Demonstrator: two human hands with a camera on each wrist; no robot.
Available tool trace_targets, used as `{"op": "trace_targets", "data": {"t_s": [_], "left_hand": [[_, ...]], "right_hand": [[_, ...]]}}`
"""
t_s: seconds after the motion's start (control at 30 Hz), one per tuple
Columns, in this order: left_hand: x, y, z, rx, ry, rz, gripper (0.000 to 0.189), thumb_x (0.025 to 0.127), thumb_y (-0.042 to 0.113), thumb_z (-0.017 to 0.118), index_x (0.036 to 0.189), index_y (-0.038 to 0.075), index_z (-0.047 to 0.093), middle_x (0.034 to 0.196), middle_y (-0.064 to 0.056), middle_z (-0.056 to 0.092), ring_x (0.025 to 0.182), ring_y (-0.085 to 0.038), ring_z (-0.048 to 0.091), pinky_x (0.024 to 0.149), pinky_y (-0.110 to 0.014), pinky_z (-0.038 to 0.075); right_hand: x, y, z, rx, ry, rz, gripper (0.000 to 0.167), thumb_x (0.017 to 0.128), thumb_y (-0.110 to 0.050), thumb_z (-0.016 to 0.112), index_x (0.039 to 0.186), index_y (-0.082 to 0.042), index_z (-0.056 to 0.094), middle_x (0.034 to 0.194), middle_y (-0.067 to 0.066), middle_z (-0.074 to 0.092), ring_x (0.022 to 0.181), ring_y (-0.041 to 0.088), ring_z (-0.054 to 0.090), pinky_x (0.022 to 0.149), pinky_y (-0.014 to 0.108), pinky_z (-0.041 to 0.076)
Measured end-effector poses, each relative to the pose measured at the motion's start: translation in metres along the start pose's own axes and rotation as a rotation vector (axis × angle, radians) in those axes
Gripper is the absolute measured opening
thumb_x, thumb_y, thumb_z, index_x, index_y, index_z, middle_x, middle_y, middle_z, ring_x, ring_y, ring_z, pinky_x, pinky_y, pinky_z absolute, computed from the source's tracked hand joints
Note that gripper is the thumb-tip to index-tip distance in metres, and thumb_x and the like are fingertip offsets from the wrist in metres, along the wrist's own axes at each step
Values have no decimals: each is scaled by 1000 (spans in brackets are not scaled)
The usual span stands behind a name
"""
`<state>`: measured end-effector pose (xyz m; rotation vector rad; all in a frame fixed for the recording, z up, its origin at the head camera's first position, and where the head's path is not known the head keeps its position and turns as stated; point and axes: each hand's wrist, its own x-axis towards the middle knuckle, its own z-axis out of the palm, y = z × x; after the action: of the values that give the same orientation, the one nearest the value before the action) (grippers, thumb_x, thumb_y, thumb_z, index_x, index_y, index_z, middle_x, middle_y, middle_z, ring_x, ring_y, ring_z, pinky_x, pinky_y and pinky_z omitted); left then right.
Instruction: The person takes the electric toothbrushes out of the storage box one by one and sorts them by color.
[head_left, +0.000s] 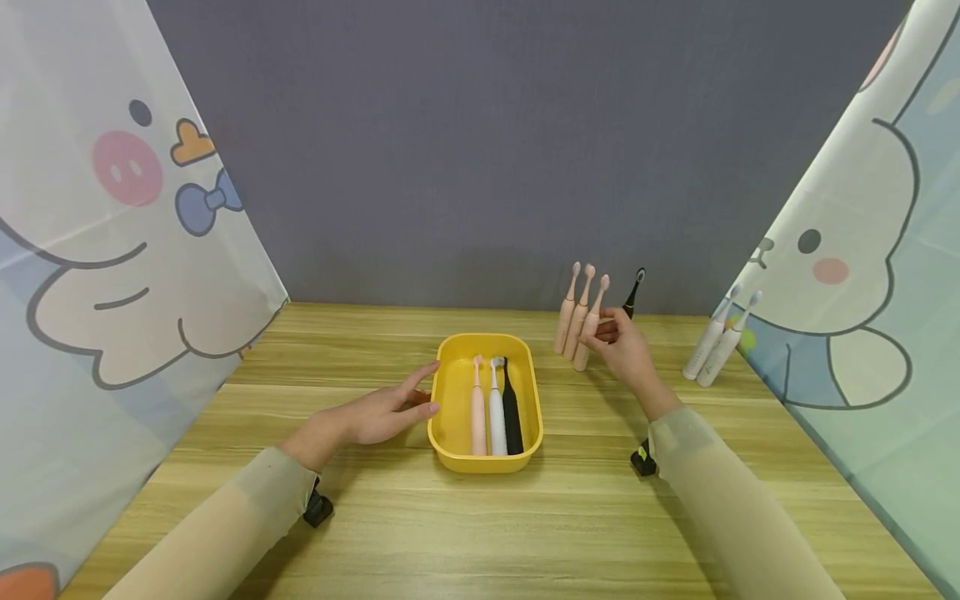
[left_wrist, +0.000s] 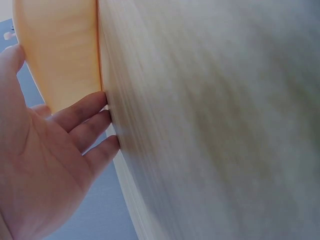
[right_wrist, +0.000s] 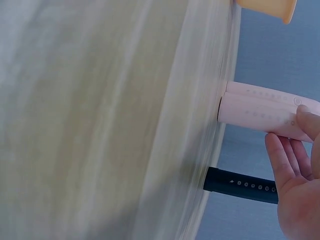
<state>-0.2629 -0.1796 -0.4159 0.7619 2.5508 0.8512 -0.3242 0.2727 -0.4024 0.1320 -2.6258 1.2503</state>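
In the head view my right hand (head_left: 624, 352) pinches the nearest of three upright pink electric toothbrushes (head_left: 591, 325) between thumb and fingers. The right wrist view shows the thumb on one side of the pink handle (right_wrist: 252, 111), with its base close to the tabletop. Just past that hand a black electric toothbrush (head_left: 634, 293) stands upright, partly hidden. My left hand (head_left: 381, 414) rests with loosely spread fingers against the left side of a yellow tray (head_left: 486, 464). Inside the tray lie a pink toothbrush (head_left: 477, 421), a white toothbrush (head_left: 497, 421) and a black toothbrush (head_left: 512, 417), side by side.
Two white electric toothbrushes (head_left: 712, 350) stand at the right edge of the wooden table (head_left: 480, 533). A grey panel (head_left: 480, 158) rises behind it, and cartoon-printed cloths (head_left: 862, 250) hang along both sides.
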Motion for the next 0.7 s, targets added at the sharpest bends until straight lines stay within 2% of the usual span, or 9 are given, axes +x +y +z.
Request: {"op": "trace_targets", "data": {"t_s": [0.23, 0.47, 0.7], "left_hand": [[0, 0, 0, 10, 3, 8, 83, 113, 64, 46, 178, 31, 5, 160, -16, 61, 150, -39, 56, 129, -63, 37], [-1, 0, 0, 9, 1, 8, 83, 113, 64, 46, 178, 31, 5, 161, -16, 60, 151, -40, 56, 129, -64, 37], [-1, 1, 0, -1, 7, 5, 84, 113, 64, 47, 178, 31, 6, 160, -16, 61, 150, -39, 56, 129, -64, 37]], "right_hand": [[0, 1, -1, 5, -10, 2, 59, 107, -22, 76, 153, 0, 48, 136, 26, 66, 123, 43, 68, 96, 47, 62], [-1, 1, -3, 6, -10, 3, 60, 106, -21, 76, 153, 3, 47, 138, 28, 65, 126, 45, 67, 101, 52, 60], [-3, -2, -5, -1, -15, -1, 59, 107, -20, 75, 152, 4, 46, 140, 29, 64, 127, 45, 67, 103, 53, 60]]}}
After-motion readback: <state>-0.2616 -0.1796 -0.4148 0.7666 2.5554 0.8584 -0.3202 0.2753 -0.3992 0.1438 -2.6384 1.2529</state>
